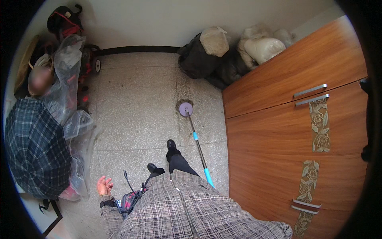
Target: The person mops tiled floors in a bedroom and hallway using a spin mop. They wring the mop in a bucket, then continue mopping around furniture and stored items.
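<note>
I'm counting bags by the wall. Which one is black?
The big black bag at the left of the heap, behind the mop head; the sacks beside it are whitish.

Speckled stone floor [135, 107]; plain pale wall [151, 20] with dark skirting at far side; wooden cabinet [278, 127] along the right.

Ahead of me, in the far corner where the floor meets the wooden cupboard, sit stuffed sacks: a pale beige one [215, 40] on top of a black bag [195, 59], and two whitish ones [263, 48] beside it against the wall. To my left hang crumpled clear plastic bags [69, 75]. I see no labels, signs or screens.
</note>
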`<state>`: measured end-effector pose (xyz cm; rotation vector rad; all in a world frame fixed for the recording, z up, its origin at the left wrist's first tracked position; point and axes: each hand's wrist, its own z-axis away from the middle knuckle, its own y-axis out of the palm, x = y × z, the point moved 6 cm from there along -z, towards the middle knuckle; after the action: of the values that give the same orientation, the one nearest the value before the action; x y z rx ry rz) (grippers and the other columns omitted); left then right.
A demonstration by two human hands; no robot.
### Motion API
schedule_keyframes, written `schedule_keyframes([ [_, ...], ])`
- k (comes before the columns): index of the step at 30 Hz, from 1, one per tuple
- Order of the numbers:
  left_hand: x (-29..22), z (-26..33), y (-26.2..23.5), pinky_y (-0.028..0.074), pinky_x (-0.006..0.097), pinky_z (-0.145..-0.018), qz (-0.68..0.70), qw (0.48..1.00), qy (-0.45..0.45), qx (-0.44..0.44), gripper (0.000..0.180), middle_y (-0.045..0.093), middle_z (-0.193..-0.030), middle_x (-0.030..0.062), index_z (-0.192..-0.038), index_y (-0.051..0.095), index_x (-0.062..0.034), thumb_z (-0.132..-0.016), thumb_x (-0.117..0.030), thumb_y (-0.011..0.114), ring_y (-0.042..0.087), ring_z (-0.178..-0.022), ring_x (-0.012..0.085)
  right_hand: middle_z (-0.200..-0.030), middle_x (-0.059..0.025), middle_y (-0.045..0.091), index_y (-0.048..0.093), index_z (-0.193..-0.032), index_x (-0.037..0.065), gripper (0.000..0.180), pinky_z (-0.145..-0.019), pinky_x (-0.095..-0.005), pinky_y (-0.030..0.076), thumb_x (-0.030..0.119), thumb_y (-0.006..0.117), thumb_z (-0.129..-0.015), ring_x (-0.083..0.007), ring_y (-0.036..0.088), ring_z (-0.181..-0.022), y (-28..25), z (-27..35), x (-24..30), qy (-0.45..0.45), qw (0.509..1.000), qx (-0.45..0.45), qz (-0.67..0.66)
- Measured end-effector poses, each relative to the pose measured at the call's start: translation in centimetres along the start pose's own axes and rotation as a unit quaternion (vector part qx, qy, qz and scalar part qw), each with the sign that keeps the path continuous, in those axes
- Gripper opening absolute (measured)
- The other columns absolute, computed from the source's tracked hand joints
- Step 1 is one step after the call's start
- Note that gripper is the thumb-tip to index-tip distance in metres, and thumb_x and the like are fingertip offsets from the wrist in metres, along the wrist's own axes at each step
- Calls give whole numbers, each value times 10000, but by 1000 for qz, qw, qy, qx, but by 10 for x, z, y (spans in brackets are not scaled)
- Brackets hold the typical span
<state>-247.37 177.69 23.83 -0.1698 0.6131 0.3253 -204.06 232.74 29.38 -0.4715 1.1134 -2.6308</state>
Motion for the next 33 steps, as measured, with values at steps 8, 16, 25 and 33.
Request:
schedule_keyframes([
  [8,-9,3,16,524,338,-611,59,996,24,-59,292,614,-974,185,-1218,460,-96,-945,-175,392,568,-594,190,-819,-259,630,360,-1404,228,788,-696,-484,506,138,664,-682,-427,626,-753,-39,-88,50,6,1000,-22,13],
  [16,-31,26,85,533,337,-632,70,995,58,-41,326,624,-955,169,-1235,460,-63,-940,-202,461,592,-626,198,-1052,-258,612,424,-1345,91,731,-840,-441,498,119,680,-661,-405,602,-972,-151,-294,164,-111,992,-60,12],
  [25,-79,-3,112,542,343,-620,22,996,72,47,320,635,-951,179,-1231,455,-51,-953,-208,463,596,-595,199,-976,-266,627,343,-1405,141,776,-832,-464,492,119,658,-696,-407,614,-914,-161,-297,234,-113,990,-37,79],
  [33,-101,-52,75,546,347,-601,8,997,45,58,296,641,-941,185,-1218,459,-51,-959,-192,430,595,-571,192,-849,-282,627,314,-1423,176,801,-728,-485,509,117,652,-699,-430,628,-811,-67,-91,136,-99,995,6,32],
])
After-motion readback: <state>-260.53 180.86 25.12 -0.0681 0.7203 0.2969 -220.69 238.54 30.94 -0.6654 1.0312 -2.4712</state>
